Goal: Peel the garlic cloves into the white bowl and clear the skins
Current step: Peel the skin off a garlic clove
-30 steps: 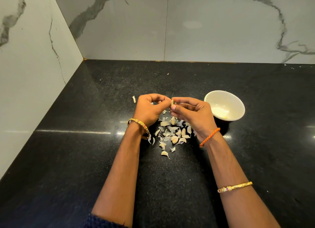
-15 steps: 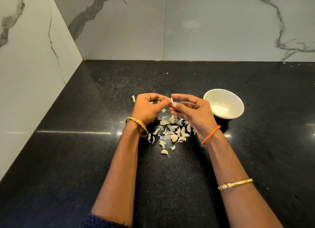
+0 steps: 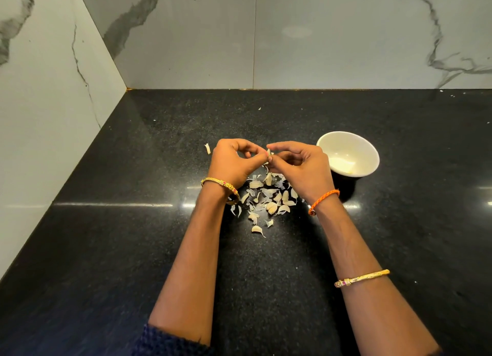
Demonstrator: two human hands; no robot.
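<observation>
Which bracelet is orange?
The braided orange band on the right wrist. The two other bangles, on the left wrist and the right forearm, are gold.

A black speckled tabletop fills the lower view, glossy with streaks of reflected light. 2 marble-patterned walls meet at 11 o'clock: a grey-veined back wall at 12 and a side wall at 9.

No readable text

We find no words, labels, brands or numbers on anything we can see here, neither on the white bowl nor on the black countertop.
</observation>
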